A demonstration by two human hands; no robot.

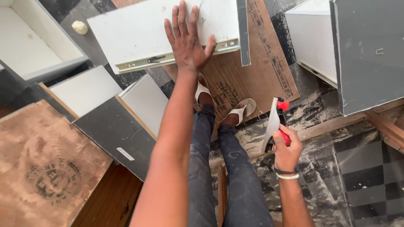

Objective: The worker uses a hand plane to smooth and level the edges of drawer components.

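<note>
My left hand (187, 40) lies flat, fingers spread, on the side of a white drawer box (139, 29) that carries a metal slide rail (168, 56) along its lower edge. My right hand (287, 149) is closed around the red handle of a cordless drill (275, 124), whose grey body points up and away, held off to the right of my legs. My feet in white sandals (235, 111) stand on a brown plywood sheet (252, 75) below the drawer.
Grey and white laminated panels (122, 126) lean at the left beside a brown plywood board (46, 164). A white open cabinet (29, 46) is at top left. A white box (313, 38) and a dark grey panel (370, 50) stand at right. Sawdust covers the checkered floor (332, 168).
</note>
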